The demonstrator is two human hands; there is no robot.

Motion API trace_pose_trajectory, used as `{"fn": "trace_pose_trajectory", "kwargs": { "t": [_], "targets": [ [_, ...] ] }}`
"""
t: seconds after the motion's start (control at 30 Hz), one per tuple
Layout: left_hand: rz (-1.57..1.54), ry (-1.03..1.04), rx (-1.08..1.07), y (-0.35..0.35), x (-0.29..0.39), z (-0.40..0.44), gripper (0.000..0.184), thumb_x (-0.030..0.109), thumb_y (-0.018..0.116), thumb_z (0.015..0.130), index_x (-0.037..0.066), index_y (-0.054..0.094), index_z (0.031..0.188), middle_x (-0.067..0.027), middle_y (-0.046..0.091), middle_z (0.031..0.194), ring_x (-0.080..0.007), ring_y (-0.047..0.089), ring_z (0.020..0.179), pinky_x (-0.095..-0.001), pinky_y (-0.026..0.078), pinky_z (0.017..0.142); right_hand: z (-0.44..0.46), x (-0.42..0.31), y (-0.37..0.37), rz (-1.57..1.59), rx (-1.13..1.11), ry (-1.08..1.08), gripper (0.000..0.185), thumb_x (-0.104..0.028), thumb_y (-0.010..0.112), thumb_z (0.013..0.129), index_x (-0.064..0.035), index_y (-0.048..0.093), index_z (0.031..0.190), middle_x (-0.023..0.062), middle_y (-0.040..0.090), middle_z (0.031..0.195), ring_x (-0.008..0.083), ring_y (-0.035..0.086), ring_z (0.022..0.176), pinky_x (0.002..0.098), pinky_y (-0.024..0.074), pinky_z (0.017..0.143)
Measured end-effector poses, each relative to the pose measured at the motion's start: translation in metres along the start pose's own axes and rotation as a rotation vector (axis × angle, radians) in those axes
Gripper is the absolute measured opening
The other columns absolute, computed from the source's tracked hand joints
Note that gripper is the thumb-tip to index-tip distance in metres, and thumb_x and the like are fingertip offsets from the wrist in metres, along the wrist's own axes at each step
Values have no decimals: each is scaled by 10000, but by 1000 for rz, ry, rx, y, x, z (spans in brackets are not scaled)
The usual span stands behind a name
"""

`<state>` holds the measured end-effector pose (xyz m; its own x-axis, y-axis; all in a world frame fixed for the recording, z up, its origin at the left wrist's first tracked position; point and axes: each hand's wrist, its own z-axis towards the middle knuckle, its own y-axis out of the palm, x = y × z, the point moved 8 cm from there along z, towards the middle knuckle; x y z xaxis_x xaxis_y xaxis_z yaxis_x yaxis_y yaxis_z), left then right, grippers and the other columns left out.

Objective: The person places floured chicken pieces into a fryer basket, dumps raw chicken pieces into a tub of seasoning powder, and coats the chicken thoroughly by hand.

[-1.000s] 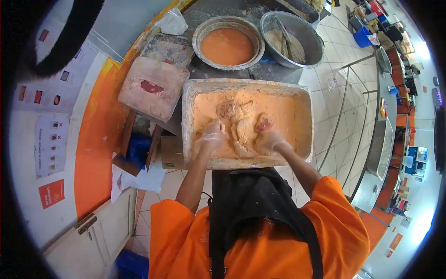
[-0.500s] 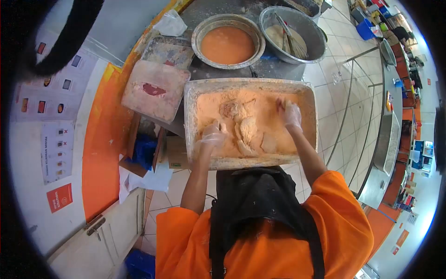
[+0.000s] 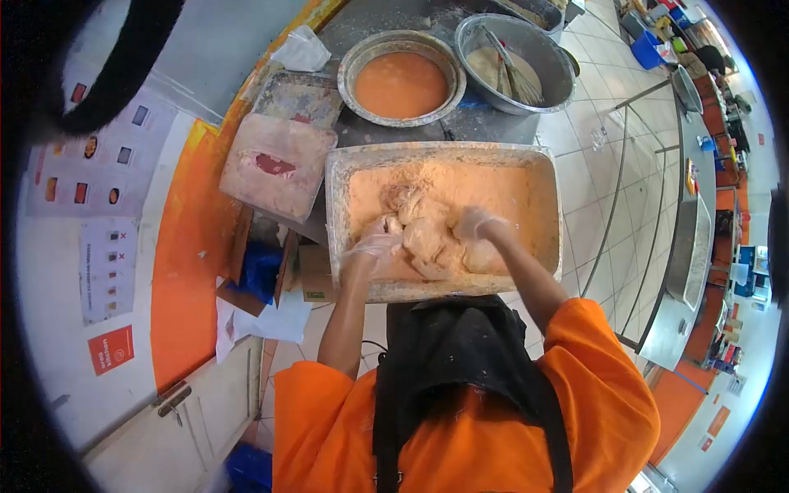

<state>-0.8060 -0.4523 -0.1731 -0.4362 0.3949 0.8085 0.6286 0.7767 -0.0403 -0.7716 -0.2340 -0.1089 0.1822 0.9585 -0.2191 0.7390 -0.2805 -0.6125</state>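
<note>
A large tub (image 3: 546, 215) of orange-tinted flour holds several floured pieces (image 3: 426, 240) that look like meat, heaped in the middle. My left hand (image 3: 378, 242), in a clear glove, is closed at the left edge of the heap, against a piece; what its fingers grip is mostly hidden. My right hand (image 3: 479, 224), also gloved, is on the heap's right side, fingers bent down and blurred. Whether it grips a piece cannot be made out.
Behind the tub stand a round pan (image 3: 348, 78) of orange liquid and a metal bowl (image 3: 561, 72) with a whisk (image 3: 518, 80). A dusty, stained lid (image 3: 275, 168) lies at the left, near a plastic bag (image 3: 302, 49). A steel counter (image 3: 667, 329) runs along the right.
My right hand has come back from the tub's right rear to the heap, and the pieces now sit closer together. The left hand has stayed nearly in place.
</note>
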Motion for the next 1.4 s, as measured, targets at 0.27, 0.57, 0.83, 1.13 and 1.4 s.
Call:
{"fn": "trace_pose_trajectory", "kwargs": {
  "t": [0.27, 0.57, 0.83, 1.13, 1.4],
  "targets": [
    [388, -63, 156, -25, 37, -42, 311, 324, 576, 877, 86, 660, 1059, -124, 697, 918, -258, 660, 786, -384, 490, 708, -52, 98, -42, 234, 366, 261, 333, -331, 626, 815, -42, 725, 949, 220, 680, 1010, 352, 668, 932, 405, 522, 805],
    [348, 210, 480, 59, 110, -26, 330, 273, 496, 964, 0, 618, 825, -72, 597, 677, -182, 579, 634, -369, 453, 598, -37, 0, -29, 112, 646, 19, 490, -509, 616, 824, -31, 725, 817, 201, 675, 809, 373, 669, 789, 415, 536, 747],
    [-123, 354, 537, 18, 182, -15, 311, 327, 586, 896, 25, 626, 835, -141, 604, 673, -177, 550, 620, -349, 453, 602, -41, 27, -138, 417, 755, 117, 376, -449, 520, 854, -141, 736, 839, 169, 671, 806, 367, 656, 819, 441, 520, 728],
    [871, 242, 604, -63, 257, 208, 296, 276, 537, 903, 21, 643, 796, -185, 663, 761, -280, 576, 637, -396, 455, 626, 138, 19, -259, -50, 841, 57, 323, -348, 494, 847, -135, 736, 862, 116, 704, 921, 329, 673, 884, 413, 525, 801],
    [212, 543, 472, -42, 236, 35, 264, 261, 580, 898, 5, 610, 954, -88, 606, 745, -155, 527, 651, -321, 448, 614, -25, 63, -166, 477, 765, -113, 311, -363, 583, 872, -131, 713, 1034, 172, 692, 911, 328, 681, 837, 410, 522, 767]
  ]
}}
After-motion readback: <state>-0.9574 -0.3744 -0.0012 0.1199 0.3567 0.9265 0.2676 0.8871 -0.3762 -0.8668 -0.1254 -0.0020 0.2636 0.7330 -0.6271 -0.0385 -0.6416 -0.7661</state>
